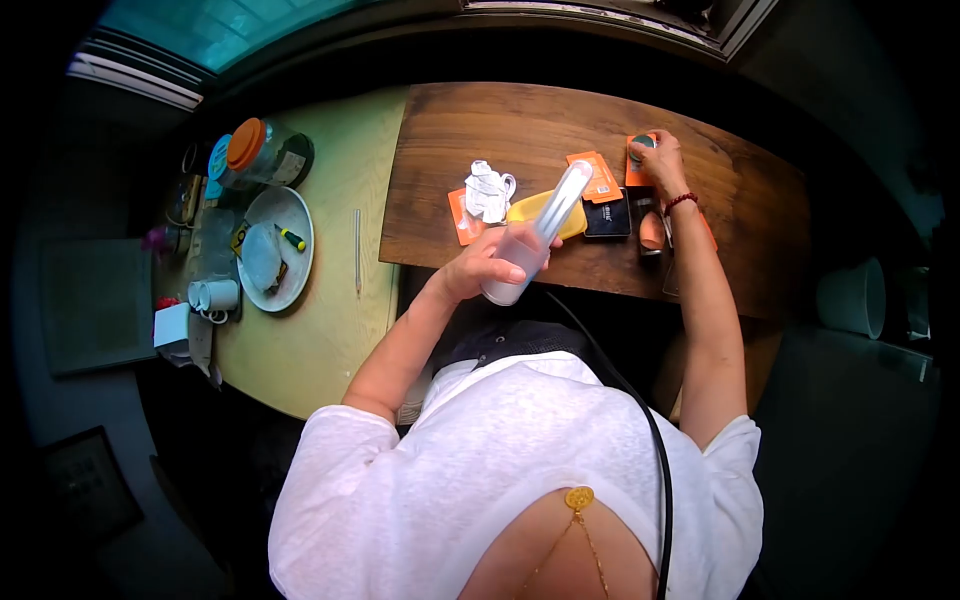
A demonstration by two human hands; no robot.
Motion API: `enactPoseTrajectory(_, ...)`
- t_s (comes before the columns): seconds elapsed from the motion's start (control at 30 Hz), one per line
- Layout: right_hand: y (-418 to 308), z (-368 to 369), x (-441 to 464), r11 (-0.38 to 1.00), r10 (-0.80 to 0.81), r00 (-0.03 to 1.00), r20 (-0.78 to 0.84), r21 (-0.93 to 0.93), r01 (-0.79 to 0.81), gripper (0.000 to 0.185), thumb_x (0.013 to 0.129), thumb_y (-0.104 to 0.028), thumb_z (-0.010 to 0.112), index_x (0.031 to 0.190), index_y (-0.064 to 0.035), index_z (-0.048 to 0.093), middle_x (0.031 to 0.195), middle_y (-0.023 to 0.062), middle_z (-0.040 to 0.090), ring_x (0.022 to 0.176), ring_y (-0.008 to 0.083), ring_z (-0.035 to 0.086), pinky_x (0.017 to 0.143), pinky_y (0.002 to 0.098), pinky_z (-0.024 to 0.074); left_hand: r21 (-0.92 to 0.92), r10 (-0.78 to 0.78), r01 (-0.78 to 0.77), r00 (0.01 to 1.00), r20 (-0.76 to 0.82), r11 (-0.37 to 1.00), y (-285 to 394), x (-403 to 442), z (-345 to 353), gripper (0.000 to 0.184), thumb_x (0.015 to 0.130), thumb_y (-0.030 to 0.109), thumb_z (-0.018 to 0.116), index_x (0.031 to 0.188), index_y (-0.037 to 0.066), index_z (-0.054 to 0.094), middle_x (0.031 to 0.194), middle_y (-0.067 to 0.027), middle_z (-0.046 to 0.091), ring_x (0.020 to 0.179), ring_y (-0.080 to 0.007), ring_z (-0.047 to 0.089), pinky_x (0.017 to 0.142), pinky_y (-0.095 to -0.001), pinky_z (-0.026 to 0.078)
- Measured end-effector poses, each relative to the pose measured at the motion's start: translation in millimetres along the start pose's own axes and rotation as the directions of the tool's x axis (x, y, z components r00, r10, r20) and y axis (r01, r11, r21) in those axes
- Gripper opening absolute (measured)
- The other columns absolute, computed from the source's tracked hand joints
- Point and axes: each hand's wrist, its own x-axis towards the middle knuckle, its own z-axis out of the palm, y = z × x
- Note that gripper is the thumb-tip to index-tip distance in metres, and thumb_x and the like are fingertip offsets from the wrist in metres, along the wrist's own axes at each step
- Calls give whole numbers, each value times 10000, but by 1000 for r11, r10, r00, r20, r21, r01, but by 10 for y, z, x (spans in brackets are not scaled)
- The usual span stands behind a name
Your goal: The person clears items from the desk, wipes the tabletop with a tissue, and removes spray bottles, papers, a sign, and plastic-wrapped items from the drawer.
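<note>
The translucent container (515,262) is hanging on the wearer's side of the yellow dish (549,212), its narrow upper part covering some of the dish from view. Its long axis is slanting: the wide frosted end is facing the wearer, and the narrow, shiny end is pointing away and rightward, past the dish. The left hand (487,266) is gripping the wide end, its fingers (511,273) wrapping around the wall, probably because that broader part is giving a steadier hold and is leaving the narrow end free.

The right hand (661,163) is reaching beyond and right of the dish, touching a dark green round item (642,147) over an orange card. Its fingers are curling there; I cannot tell whether they are pinching the item or only resting on it.

Just right of the dish, a black box (607,217) is lying flat, with orange packets (602,178) sitting beyond. Left of the dish, 1 white bundle (488,192) is partly covering 1 more orange packet (464,219). The wooden tabletop (440,130) is carrying these items, seemingly grouped near the dish to keep them within easy reach of both hands.
</note>
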Motion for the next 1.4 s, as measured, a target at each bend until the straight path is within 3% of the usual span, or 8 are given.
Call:
enactPoseTrajectory(0.13, -132, -109, -66, 971, 117, 985, 124, -224, -87, 521, 669, -322, 685, 1040, 25, 572, 966, 202, 619, 919, 279, 605, 776, 360, 478, -121, 37, -20, 989, 143, 992, 91, 27, -206, 700, 518, 395, 686, 1076, -7, 557, 1042, -110, 523, 858, -151, 508, 761, -253, 377)
enactPoseTrajectory(0.2, -277, -162, -206, 839, -152, 983, -106, -539, 71, 546, 695, -334, 682, 1088, 22, 554, 1121, 203, 561, 1074, 287, 523, 867, 364, 430, -167, 39, -10, 984, 175, 986, 150, 29, -268, 676, 519, 388, 697, 1048, -11, 563, 1053, -124, 520, 866, -161, 505, 767, -259, 375)
enactPoseTrajectory(0.33, -1422, -482, -996, 807, -589, 795, 145, 150, 571, 536, 705, -261, 711, 1156, -30, 538, 1165, 134, 537, 1161, 304, 445, 976, 379, 357, -131, 1, 40, 952, 305, 991, 190, 36, -450, 573, 532, 367, 719, 949, -2, 583, 1095, -157, 507, 890, -182, 496, 780, -278, 376)
enactPoseTrajectory(0.4, -1586, -475, -1204, 701, -689, 595, 414, 172, 692, 543, 686, -230, 737, 1157, -44, 539, 1154, 118, 539, 1163, 291, 449, 965, 361, 377, -113, 8, 35, 934, 358, 993, 201, 65, -498, 546, 541, 370, 715, 923, 1, 583, 1108, -167, 503, 891, -185, 496, 785, -281, 377)
enactPoseTrajectory(0.57, -1641, -397, -1491, 820, -540, 659, 523, 152, 551, 427, 673, -109, 732, 1066, -46, 577, 1001, 115, 560, 967, 260, 545, 792, 315, 456, -142, 32, 48, 858, 513, 989, 205, 65, -576, 523, 556, 379, 709, 893, -1, 580, 1135, -204, 497, 906, -204, 505, 790, -294, 383)
enactPoseTrajectory(0.93, -1495, -448, -1788, 866, -500, 848, 178, 85, 493, 374, 646, -2, 692, 1005, -17, 588, 873, 106, 567, 802, 238, 571, 671, 313, 455, -133, 215, -191, 957, 195, 973, 320, -42, -1063, 455, 561, 285, 691, 943, 58, 593, 1106, -117, 501, 1005, -172, 489, 854, -265, 380)
enactPoseTrajectory(1.13, -1303, -68, -1580, 928, -371, 929, 8, -29, 371, 321, 701, -71, 684, 997, -2, 580, 875, 125, 563, 784, 261, 563, 678, 322, 448, 182, 119, -66, 947, -297, 981, 300, 190, -1138, 437, 670, 109, 747, 1053, 59, 541, 1019, -54, 527, 959, -156, 517, 868, -290, 421)
enactPoseTrajectory(1.4, -871, 890, -958, 849, -429, 897, -110, -388, 359, 297, 708, -214, 673, 954, -69, 589, 923, 117, 537, 919, 297, 462, 784, 402, 377, 738, 453, -38, 811, -372, 674, -119, 1052, -1372, 540, 671, 118, 748, 1113, 49, 445, 987, -98, 557, 836, -173, 567, 712, -291, 483)
